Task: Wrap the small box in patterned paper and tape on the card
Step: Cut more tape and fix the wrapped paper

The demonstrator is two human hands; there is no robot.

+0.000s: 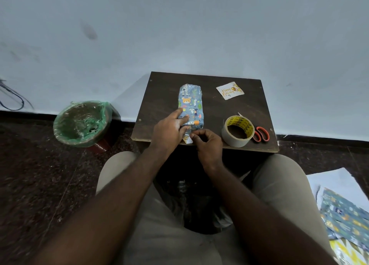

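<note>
A small box wrapped in blue animal-patterned paper (191, 104) lies lengthwise on the dark wooden table (159, 96). My left hand (169, 129) rests flat on its near left side, fingers straight, pressing the paper down. My right hand (207, 144) has its fingers curled and pinches the loose paper flap (188, 139) at the box's near end. A white birthday card (230, 90) lies at the table's far right, apart from the box.
A tape roll (237, 130) stands near the table's right front edge, with orange-handled scissors (261, 134) beside it. A bin lined with a green bag (82, 122) sits on the floor to the left. Spare wrapping paper sheets (343, 216) lie on the floor at right.
</note>
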